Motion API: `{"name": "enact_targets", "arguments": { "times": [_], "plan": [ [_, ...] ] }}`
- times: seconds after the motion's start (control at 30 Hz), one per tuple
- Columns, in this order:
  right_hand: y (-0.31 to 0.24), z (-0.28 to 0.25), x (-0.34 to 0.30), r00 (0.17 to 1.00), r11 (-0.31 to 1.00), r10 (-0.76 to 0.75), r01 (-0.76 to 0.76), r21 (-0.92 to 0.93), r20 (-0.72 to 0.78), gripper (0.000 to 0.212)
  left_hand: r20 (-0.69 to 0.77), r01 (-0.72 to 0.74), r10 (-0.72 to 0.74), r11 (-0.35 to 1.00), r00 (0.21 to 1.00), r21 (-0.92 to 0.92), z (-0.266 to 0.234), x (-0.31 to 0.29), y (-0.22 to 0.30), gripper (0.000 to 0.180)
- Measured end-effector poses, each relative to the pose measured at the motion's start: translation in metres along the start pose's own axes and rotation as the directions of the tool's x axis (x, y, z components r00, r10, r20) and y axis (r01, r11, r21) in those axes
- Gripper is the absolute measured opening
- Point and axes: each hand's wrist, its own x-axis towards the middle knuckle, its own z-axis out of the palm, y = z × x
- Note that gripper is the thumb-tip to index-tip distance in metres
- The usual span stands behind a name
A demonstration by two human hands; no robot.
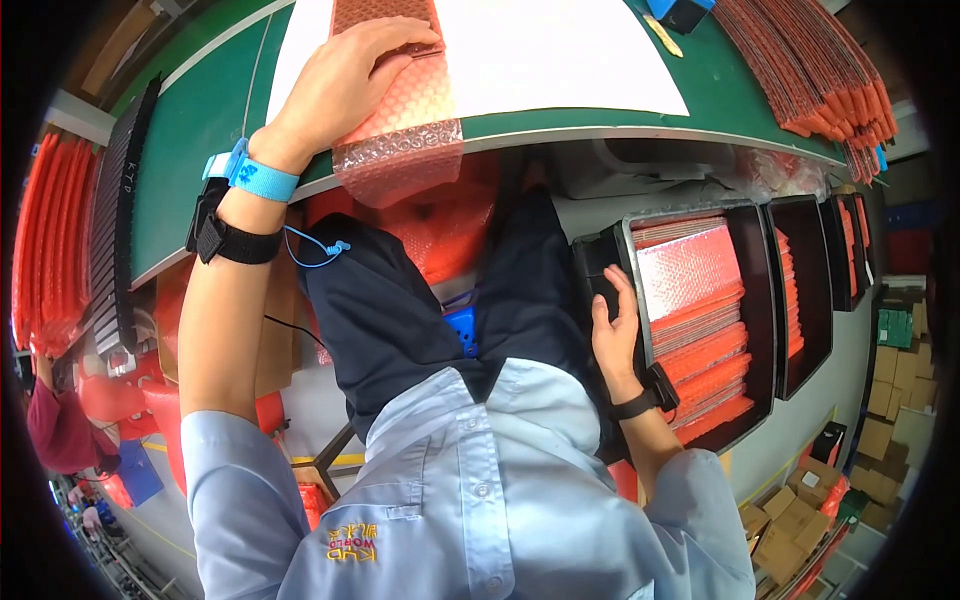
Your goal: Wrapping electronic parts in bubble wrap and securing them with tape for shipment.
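Observation:
My left hand [345, 85] lies over a pinkish bubble-wrap pouch [400, 110] at the edge of the bench, its fingers curled and pressed together on the pouch. A darker reddish part shows at the pouch's far end, and its clear near end hangs over the bench edge. Under the pouch is a large white sheet [560, 60]. Down at the right, my right hand [617, 330] is beside the near wall of a black bin [760, 300], fingers stretched and thumb apart, holding nothing. Red bubble-wrap pouches [700, 350] stand packed in that bin.
The green bench top [740, 75] spans the front. On its far right lies a stack of red pouches [815, 70], near a blue object [682, 12]. More black bins [800, 290] stand at right. Left are black strips [112, 230] and red pouches [50, 240]. A blue wrist strap [262, 178] trails a cord.

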Motion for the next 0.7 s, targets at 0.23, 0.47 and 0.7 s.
{"name": "enact_targets", "arguments": {
  "times": [0.23, 0.47, 0.7],
  "plan": [
    [-0.068, -0.013, 0.031, 0.889, 0.927, -0.374, 0.369, 0.073, 0.263, 0.036, -0.049, 0.016, -0.016, 1.0, 0.999, 0.001, -0.001, 0.002, 0.005, 0.024],
    [-0.1, -0.014, 0.039, 0.733, 0.801, -0.573, 0.595, 0.061, 0.366, 0.034, -0.074, 0.017, -0.016, 1.0, 0.997, 0.004, 0.003, 0.002, 0.004, 0.024],
    [-0.105, -0.006, 0.035, 0.711, 0.783, -0.587, 0.62, 0.051, 0.387, 0.037, -0.088, 0.004, -0.004, 1.0, 0.996, 0.004, 0.004, 0.002, 0.002, 0.024]
  ]
}}
